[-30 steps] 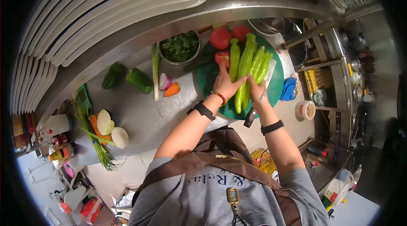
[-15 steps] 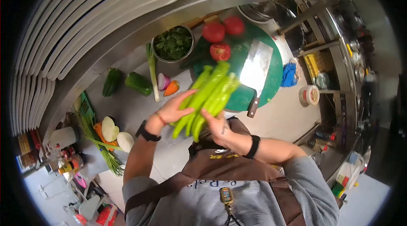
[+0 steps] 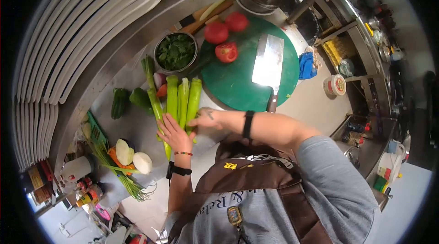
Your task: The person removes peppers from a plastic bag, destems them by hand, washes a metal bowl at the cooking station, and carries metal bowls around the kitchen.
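Several long green peppers lie side by side on the steel counter, left of the round green board. My left hand rests on their lower ends, fingers spread. From the right, my right hand touches the outermost pepper; its fingertips are partly hidden. A leek lies along the peppers' left side. On the board are a cleaver, two whole tomatoes and a cut tomato. A red onion and an orange pepper piece show behind the long peppers.
A metal bowl of leafy greens stands behind the peppers. Dark green peppers, peeled white vegetables and scallions lie at left. A blue cloth and a tub are at right. Stacked plates overhang the upper left.
Both hands have carried the long green peppers left off the board and down onto the counter. The cleaver and tomatoes are uncovered. The camera view has shifted.
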A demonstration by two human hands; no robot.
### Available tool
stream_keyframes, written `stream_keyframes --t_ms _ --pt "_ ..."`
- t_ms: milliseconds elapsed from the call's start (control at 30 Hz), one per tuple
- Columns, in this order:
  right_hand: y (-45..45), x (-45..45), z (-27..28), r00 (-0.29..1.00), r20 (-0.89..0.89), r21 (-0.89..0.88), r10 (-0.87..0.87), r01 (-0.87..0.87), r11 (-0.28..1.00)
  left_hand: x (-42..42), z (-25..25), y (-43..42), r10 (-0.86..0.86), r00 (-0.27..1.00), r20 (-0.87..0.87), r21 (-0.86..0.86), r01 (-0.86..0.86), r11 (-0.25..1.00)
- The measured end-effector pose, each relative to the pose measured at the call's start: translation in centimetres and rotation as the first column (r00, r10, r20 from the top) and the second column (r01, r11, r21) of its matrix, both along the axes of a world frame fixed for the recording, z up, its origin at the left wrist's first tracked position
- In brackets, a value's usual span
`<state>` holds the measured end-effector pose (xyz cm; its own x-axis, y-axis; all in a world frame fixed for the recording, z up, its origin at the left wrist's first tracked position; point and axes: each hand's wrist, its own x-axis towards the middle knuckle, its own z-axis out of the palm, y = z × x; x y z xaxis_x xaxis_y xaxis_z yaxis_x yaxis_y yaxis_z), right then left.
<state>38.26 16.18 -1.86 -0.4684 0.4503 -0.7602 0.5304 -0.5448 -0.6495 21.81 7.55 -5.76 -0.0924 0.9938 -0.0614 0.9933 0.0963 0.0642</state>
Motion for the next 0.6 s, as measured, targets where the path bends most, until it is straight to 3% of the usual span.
stream_keyframes --t_ms 33,100,133,233,333,400,500,600 --pt "0.4 2.3 -0.4 0.995 -0.071 0.144 0.069 -0.058 0.988 -0.1 -0.6 0.1 -0.005 1.000 -0.028 0.017 0.005 1.000" --pt "3.7 7.9 1.4 0.961 -0.204 -0.074 -0.185 0.174 0.982 -0.6 -1.1 0.2 -0.013 1.000 0.019 0.066 0.012 0.998" --pt "5.3 11.1 2.6 0.924 -0.209 0.032 -0.319 0.333 0.943 -0.7 -1.1 0.1 -0.018 0.999 0.037 0.091 0.014 0.996" --pt "13.2 20.8 -0.1 0.659 -0.199 0.295 -0.725 0.746 0.597 0.5 0.6 -0.1 -0.062 0.998 -0.030 0.073 0.064 0.995" --pt "21.0 27.7 -1.0 0.288 -0.183 0.354 -0.940 0.911 0.210 2.3 -0.2 -0.4 -0.071 0.997 -0.010 -0.034 0.070 0.997" --pt "24.6 30.9 -0.3 0.312 -0.123 0.180 -0.942 0.941 0.288 3.5 0.1 -0.8 -0.031 0.999 -0.006 -0.026 0.031 0.999" --pt "29.4 32.5 -2.2 0.223 -0.124 0.098 -0.967 0.972 0.212 6.0 1.3 0.0 -0.015 1.000 0.024 0.043 0.014 0.999" --pt "32.2 34.1 -4.4 0.187 -0.243 -0.039 -0.952 0.979 0.202 10.3 4.7 1.1 -0.001 0.991 0.132 0.147 -0.019 0.989"
